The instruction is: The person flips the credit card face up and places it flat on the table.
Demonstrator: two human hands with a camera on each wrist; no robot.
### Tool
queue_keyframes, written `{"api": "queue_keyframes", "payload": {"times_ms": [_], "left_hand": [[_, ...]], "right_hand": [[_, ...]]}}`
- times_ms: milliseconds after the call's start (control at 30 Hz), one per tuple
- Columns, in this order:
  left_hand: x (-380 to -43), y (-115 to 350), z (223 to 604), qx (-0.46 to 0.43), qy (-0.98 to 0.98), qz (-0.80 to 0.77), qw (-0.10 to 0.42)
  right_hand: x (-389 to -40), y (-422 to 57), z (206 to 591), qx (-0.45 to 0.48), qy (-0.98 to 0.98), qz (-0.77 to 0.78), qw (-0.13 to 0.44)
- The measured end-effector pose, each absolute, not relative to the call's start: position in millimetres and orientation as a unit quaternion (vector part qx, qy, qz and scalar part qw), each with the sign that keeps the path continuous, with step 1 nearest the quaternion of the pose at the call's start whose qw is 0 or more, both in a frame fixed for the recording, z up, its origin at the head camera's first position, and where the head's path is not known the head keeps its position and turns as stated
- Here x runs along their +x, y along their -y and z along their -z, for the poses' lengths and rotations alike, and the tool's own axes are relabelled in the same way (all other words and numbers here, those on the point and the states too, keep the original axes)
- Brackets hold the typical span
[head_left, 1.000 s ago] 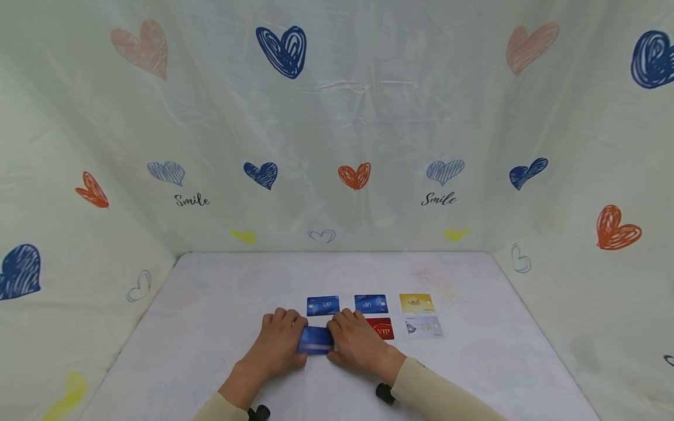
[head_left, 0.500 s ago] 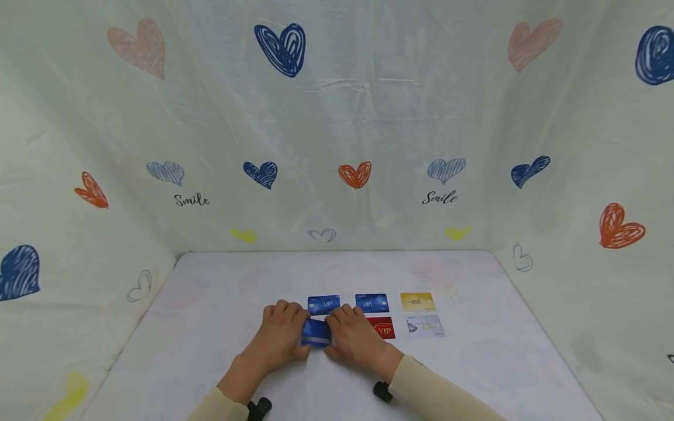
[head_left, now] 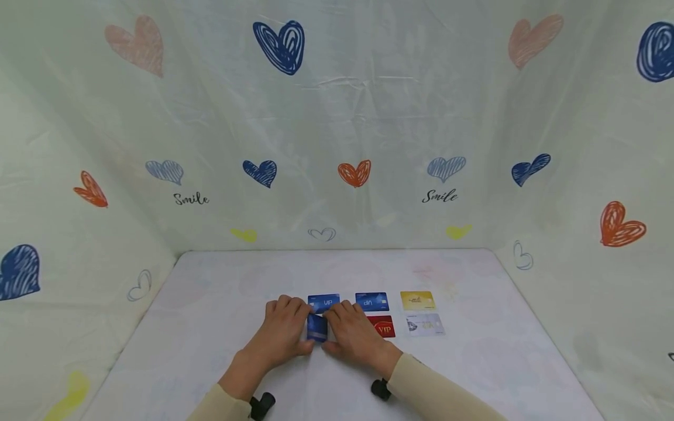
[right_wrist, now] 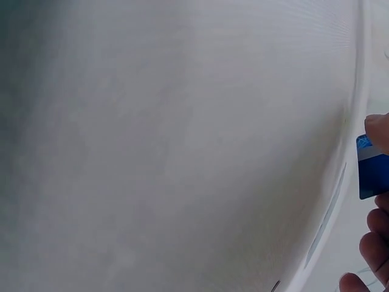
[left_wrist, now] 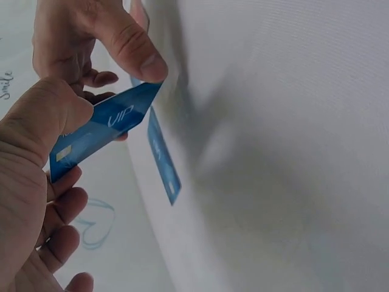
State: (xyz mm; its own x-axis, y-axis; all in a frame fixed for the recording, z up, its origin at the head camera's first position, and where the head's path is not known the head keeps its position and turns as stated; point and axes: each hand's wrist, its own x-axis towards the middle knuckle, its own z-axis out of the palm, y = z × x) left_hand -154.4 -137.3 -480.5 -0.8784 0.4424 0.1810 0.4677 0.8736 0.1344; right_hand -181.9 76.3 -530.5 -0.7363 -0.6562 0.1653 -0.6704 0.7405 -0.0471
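Both hands hold one blue card (head_left: 317,328) between them, raised over the table. In the head view its striped back shows. My left hand (head_left: 284,327) grips its left end and my right hand (head_left: 350,333) its right end. The left wrist view shows the card's other face (left_wrist: 112,125), with "VIP" lettering and a gold chip. There the left thumb (left_wrist: 58,112) presses on the near end, and the right hand's thumb (left_wrist: 137,52) is at the far end. In the right wrist view only part of the right hand (right_wrist: 378,237) and the card's striped corner (right_wrist: 372,167) appear.
On the white table (head_left: 237,280) lie a blue VIP card (head_left: 323,302) just beyond the hands, another blue card (head_left: 372,302) turned upside down, a yellow card (head_left: 418,300), a pale silver card (head_left: 425,324), and a red VIP card (head_left: 383,326) partly behind the right hand.
The hands have come closer together and moved slightly away from the body with the card. Less of the card's width shows between them. The cards on the table lie as before.
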Motion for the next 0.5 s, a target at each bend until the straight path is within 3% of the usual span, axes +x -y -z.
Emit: {"api": "queue_keyframes", "payload": {"times_ms": [500], "left_hand": [[-154.6, 138.0, 482.6, -0.226, 0.963, 0.131, 0.068]], "right_hand": [[-181.0, -76.4, 527.8, 0.343, 0.93, -0.118, 0.057]]}}
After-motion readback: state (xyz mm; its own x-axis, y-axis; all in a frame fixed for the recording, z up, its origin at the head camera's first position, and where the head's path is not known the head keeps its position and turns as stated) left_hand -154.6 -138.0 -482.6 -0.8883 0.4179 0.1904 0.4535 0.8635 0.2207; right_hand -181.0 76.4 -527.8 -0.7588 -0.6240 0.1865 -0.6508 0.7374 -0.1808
